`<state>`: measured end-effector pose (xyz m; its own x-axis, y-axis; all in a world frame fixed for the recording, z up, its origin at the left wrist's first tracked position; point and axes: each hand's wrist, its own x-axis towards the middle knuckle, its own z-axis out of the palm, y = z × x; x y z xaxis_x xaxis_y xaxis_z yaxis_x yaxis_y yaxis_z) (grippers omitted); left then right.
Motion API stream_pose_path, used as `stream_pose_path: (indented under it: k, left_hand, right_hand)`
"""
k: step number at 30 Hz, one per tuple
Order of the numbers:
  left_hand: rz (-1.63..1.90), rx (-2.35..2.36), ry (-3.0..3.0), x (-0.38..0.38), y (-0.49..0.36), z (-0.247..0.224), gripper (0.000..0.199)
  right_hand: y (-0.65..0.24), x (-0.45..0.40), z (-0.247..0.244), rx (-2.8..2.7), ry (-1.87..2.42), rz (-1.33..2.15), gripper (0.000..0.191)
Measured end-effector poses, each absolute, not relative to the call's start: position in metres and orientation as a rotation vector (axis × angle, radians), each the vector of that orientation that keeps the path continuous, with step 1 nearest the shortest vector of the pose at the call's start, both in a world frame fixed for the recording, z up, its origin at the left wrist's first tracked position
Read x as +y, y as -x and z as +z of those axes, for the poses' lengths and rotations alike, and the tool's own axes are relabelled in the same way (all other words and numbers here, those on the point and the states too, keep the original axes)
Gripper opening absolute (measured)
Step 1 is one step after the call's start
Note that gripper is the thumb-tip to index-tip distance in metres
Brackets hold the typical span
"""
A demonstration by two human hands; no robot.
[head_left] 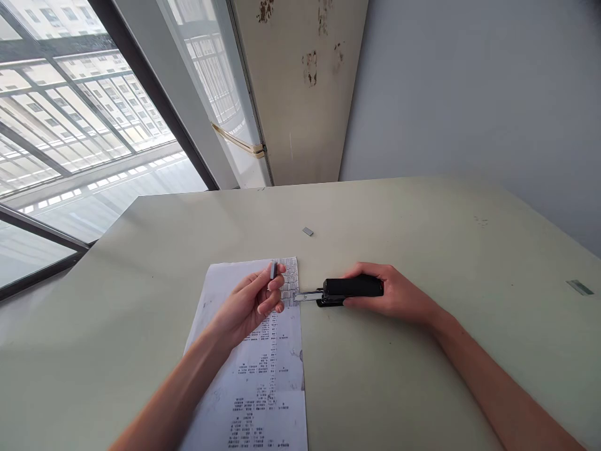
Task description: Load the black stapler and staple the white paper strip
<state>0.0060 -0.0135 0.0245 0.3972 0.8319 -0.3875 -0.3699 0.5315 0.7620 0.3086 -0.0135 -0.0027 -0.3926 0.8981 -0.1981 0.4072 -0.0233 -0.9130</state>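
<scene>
Fingers (270, 305) of the left hand (241, 310) pinch 1 small gray staple strip (273, 270); the 2 fingers nearest the tray are loosely curled. Right hand (399, 294) grips the rear of the black stapler (354, 287), thumb and fingers closed on opposite sides.

Reference for all positions: stapler. Its long axis runs roughly left to right, with the metal tray (308, 295) projecting from the front toward the left hand. The pinched strip is left of the stapler, slightly beyond the tray tip, and apart from it. Strip axis is roughly crosswise to the tray. Left hand is nearer the tray tip; right hand is nearer the rear.

Printed paper (263, 401) lies left of the stapler, under the left hand, its right edge beneath the tray tip. Strip no. 2, a loose gray piece (307, 232), rests beyond the tray on the table (399, 388). Farther out, a green mark (580, 287) is well right of the stapler.
</scene>
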Motion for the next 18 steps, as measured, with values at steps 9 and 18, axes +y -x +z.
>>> stream_pose_path:
  k: [9,18]
  left_hand:
    - [0.874,0.837,-0.530,-0.0135,-0.0058,0.0187,0.015]
    - [0.910,0.871,-0.549,-0.0116,-0.0066,0.0187,0.020]
  right_hand:
    - [-0.3089,-0.0131,-0.0019,-1.827,1.357,1.394,0.036]
    - [-0.3079,-0.0151,0.0007,-1.830,1.381,1.379,0.035]
